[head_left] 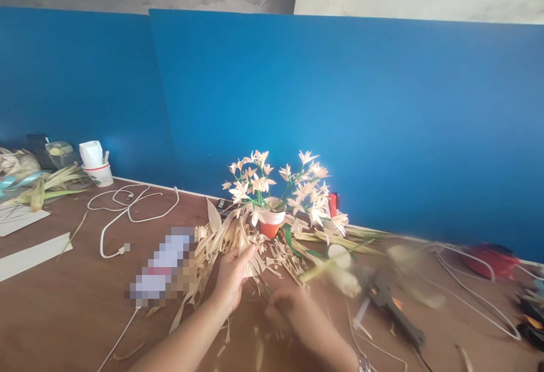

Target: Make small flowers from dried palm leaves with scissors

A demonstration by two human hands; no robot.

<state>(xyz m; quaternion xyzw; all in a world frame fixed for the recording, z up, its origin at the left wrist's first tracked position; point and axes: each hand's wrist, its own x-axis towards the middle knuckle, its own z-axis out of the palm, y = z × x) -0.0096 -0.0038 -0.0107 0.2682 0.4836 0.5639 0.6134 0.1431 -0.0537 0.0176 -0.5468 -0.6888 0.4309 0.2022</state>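
Observation:
My left hand (pixel 232 275) pinches a pale dried corn husk piece (pixel 250 263) between thumb and fingers. My right hand (pixel 289 307), smeared by motion, is closed round a dark, thin-bladed tool that looks like scissors (pixel 265 286). Its tip lies close to the lower edge of the husk. Just beyond both hands stands a white and orange cup (pixel 272 224) with green-stemmed husk flowers (pixel 255 182) spreading to both sides. Loose dried husks (pixel 208 253) are heaped to the left of the cup, and small scraps lie beneath my hands.
A dark glue gun (pixel 393 309) rests at the right, with cords around it. Green-yellow stalks (pixel 317 267) lie behind my right hand. On the left are a white cable (pixel 127 207), a blurred-out phone-like object (pixel 161 270) and a paper cup (pixel 97 173). A blue panel (pixel 340 105) backs the table.

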